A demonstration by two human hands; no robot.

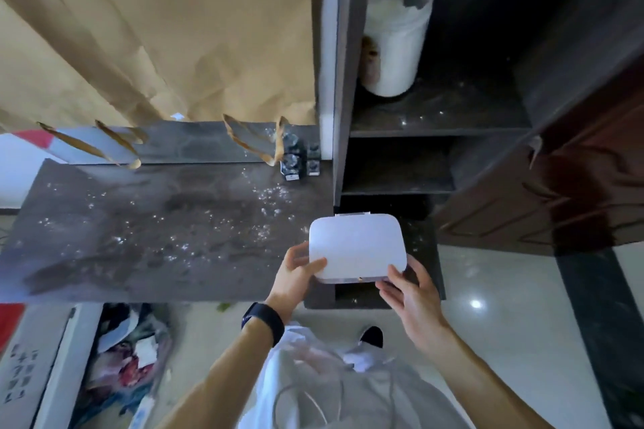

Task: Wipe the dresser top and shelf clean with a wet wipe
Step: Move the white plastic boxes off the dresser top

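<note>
Left hand: the left hand (296, 272) holds the near left corner of the white box (359, 247), with the thumb on the lid.
Right hand: the right hand (407, 286) holds the near right corner, fingers curled under it.
Box: it looks closed. I think the wet wipes are inside, but no wipe is out yet.
Dresser top: the dresser top (156, 226) is to the left of the box, dusty and full of white bits.
Shelf: the shelf (453, 111) is up and to the right, also with white bits on it.
Slip risk: the box is held only by its near edge, out past the corner. If one hand lets go to open the lid, it may tip and fall to the floor (505, 306).
Bump risk: a jar (397, 35) stands on the shelf and little bottles (294, 160) stand at the back of the top. A fast wipe could knock them over.
Paper risk: torn brown paper (174, 28) hangs over the back edge. A wet wipe could catch it and rip it more.
Mess risk: wiping toward the edge would push the white bits onto the floor.
</note>
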